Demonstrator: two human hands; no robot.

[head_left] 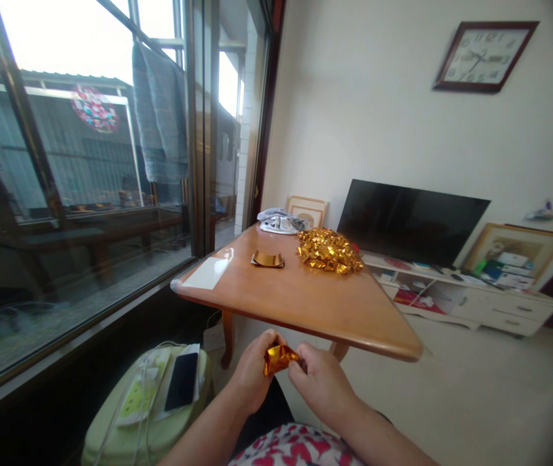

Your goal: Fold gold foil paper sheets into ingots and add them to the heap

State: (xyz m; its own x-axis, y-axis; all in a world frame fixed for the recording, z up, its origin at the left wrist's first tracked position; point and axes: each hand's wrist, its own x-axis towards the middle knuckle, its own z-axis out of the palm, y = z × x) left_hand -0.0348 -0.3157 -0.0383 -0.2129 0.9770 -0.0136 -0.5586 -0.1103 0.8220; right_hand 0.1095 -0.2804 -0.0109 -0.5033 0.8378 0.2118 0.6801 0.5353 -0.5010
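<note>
A piece of shiny gold foil (pixel 277 360) is held between both hands, in front of the table's near edge. My left hand (pixel 255 369) is closed around its left side. At the foil's right end, my right hand (pixel 322 382) pinches it between thumb and fingers. On the wooden table (pixel 300 301) lies a curved stack of gold foil sheets (pixel 268 259). To its right is a large heap of folded gold foil pieces (pixel 329 250).
A white sheet (pixel 208 273) lies at the table's left. Grey-white cloth or plastic (pixel 282 221) sits at its far end. Left of my arms, a green stool (pixel 106 414) bears a phone (pixel 182 380), a power strip (pixel 141 391) and cables. A television (pixel 409 223) stands behind.
</note>
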